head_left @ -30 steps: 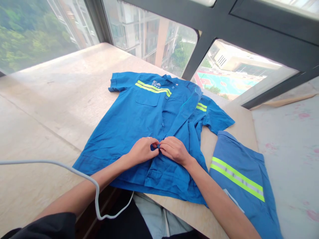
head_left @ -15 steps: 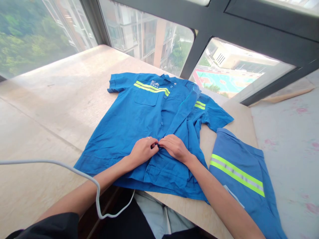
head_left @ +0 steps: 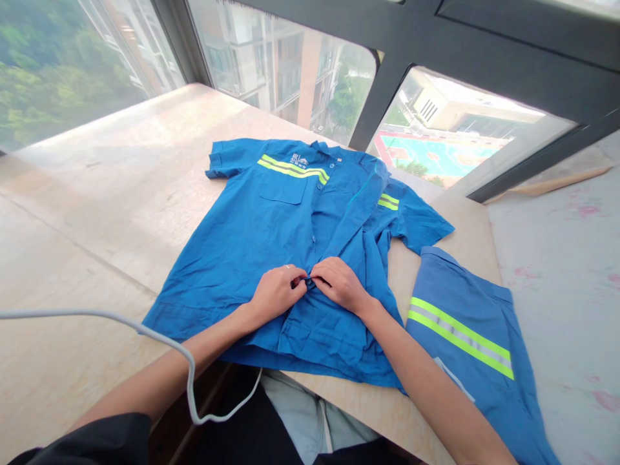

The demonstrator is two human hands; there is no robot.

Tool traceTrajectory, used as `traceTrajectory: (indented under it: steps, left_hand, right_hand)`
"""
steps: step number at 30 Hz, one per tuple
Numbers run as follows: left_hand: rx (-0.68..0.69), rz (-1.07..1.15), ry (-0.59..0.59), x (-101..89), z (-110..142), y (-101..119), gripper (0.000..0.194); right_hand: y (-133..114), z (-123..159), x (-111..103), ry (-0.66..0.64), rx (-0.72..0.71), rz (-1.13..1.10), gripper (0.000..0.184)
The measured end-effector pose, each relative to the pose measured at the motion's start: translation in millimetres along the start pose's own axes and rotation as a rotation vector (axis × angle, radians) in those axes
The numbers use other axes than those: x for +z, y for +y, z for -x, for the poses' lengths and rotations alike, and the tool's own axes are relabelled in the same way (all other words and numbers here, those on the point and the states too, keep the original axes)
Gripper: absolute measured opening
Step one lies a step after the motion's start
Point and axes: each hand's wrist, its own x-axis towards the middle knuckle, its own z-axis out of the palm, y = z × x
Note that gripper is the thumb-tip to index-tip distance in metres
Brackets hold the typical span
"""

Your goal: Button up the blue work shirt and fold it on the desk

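A blue short-sleeved work shirt (head_left: 232,239) with yellow-green reflective stripes lies spread face up, collar away from me. Its front hangs open at the top, where several buttons show along the left edge. At the lower middle of the placket, my left hand (head_left: 277,287) pinches the cloth, a ring on one finger. Just to its right, my right hand (head_left: 339,283) pinches the placket too, fingertips almost meeting the left ones. Whether a button sits between the fingertips is hidden.
Folded blue cloth (head_left: 465,297) with a reflective stripe lies at the right on the pale tabletop (head_left: 87,213). A white cable (head_left: 188,368) loops over my left forearm. Dark-framed windows (head_left: 392,84) border the far side; a flowered wall (head_left: 571,271) stands at the right.
My right hand's fingers have lifted and shifted slightly at the placket, opening a small gap under them. My left hand keeps its pinch. The shirt lies as before.
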Motion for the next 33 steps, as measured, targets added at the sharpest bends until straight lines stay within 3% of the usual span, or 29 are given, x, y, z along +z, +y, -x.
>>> traceTrajectory:
  steps: [4, 14, 22, 26, 33]
  left_hand:
    - [-0.032, 0.048, -0.022, -2.8, 1, 4, 0.018]
    - [-0.094, 0.073, -0.051, -3.3, -2, 3, 0.022]
    - [-0.105, -0.049, -0.167, -15.6, -7, 15, 0.017]
    - [-0.113, 0.119, -0.195, -17.7, -10, 7, 0.017]
    - [-0.340, 0.603, -0.297, -15.7, -13, -4, 0.020]
  right_hand:
    - [0, -1, -1, 0.003, 0.063, 0.020, 0.008]
    - [1, 0, -1, 0.044, 0.058, 0.055, 0.003]
    - [-3, 4, -1, 0.050, 0.066, 0.162, 0.008]
    - [-4, 3, -3, 0.051, 0.066, 0.156, 0.008]
    - [-13, 5, -9, 0.050, 0.129, 0.156, 0.012]
